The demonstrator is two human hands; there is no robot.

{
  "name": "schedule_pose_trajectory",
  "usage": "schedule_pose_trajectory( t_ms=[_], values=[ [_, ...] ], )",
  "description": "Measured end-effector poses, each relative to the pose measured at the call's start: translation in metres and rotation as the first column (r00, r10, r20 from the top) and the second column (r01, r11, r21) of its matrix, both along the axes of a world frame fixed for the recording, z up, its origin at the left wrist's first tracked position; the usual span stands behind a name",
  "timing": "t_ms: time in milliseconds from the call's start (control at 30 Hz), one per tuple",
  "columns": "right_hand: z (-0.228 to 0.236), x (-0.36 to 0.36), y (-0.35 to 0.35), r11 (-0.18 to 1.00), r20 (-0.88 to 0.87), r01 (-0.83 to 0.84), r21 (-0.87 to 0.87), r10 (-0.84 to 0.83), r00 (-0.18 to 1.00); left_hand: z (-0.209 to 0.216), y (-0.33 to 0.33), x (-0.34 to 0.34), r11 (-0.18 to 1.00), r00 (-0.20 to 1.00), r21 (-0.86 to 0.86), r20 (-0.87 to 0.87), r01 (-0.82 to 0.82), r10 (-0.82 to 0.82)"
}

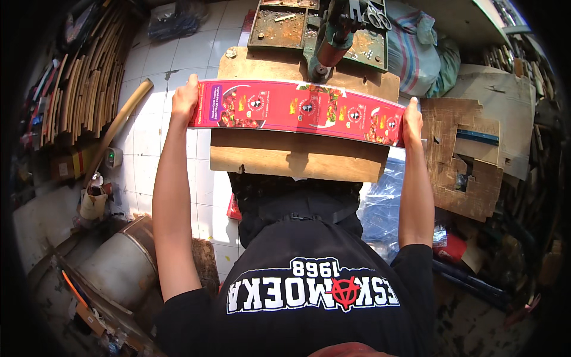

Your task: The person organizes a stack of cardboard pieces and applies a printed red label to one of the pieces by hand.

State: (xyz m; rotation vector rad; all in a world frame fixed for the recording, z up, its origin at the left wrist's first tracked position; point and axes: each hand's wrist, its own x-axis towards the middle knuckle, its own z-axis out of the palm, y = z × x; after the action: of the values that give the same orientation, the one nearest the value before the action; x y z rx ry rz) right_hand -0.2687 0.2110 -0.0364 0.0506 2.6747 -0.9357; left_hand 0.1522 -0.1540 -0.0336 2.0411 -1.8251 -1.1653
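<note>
A long red printed sheet (279, 113) with food pictures and a pale border stretches between my two hands, above a plywood board. My left hand (185, 100) is closed on its left end, thumb side up. At the opposite end my right hand (411, 124) grips the right edge. The sheet slopes slightly down to the right. Just beyond its middle stands the spindle (320, 72) of a drill-press-like machine, its tip close to the sheet's far edge. Whether the sheet touches the plywood board (297, 157) I cannot tell.
Metal trays (276, 30) with small loose parts flank the machine. To the right lie a cut cardboard sheet (443, 172), a striped sack (410, 53) and blue plastic wrap (383, 202). Stacked boards (89, 83), a curved tube (122, 119) and a metal drum (122, 262) are on the left.
</note>
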Motion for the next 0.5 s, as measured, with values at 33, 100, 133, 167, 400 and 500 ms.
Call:
schedule_pose_trajectory(
  t_ms=[33, 100, 133, 167, 400, 500],
  values=[
    [0.000, 0.002, 0.000, 1.000, -0.014, -0.009, 0.004, 0.009, 1.000, 0.001, -0.001, 0.000, 1.000, 1.000, 0.002, 0.002, 0.001, -0.001],
    [-0.002, 0.000, -0.002, 0.998, -0.012, -0.067, 0.021, 0.067, 0.998, -0.002, -0.006, 0.008, 1.000, 0.999, -0.013, 0.047, 0.005, -0.004],
    [-0.005, -0.004, -0.001, 0.996, -0.022, -0.089, 0.029, 0.089, 0.996, -0.007, -0.010, 0.008, 1.000, 0.998, -0.032, 0.059, 0.001, 0.001],
    [-0.009, -0.009, -0.001, 0.993, -0.032, -0.113, 0.038, 0.114, 0.993, -0.010, -0.014, 0.013, 0.999, 0.997, -0.051, 0.071, -0.005, 0.008],
    [-0.019, -0.013, 0.013, 0.996, 0.116, -0.073, -0.055, 0.079, 0.990, 0.005, 0.004, 0.011, 1.000, 0.995, 0.007, 0.100, 0.006, -0.006],
    [-0.022, -0.013, 0.021, 0.997, 0.101, -0.051, -0.052, 0.056, 0.993, 0.012, 0.016, 0.012, 0.995, 0.995, -0.040, 0.044, 0.086, -0.084]
  ],
)
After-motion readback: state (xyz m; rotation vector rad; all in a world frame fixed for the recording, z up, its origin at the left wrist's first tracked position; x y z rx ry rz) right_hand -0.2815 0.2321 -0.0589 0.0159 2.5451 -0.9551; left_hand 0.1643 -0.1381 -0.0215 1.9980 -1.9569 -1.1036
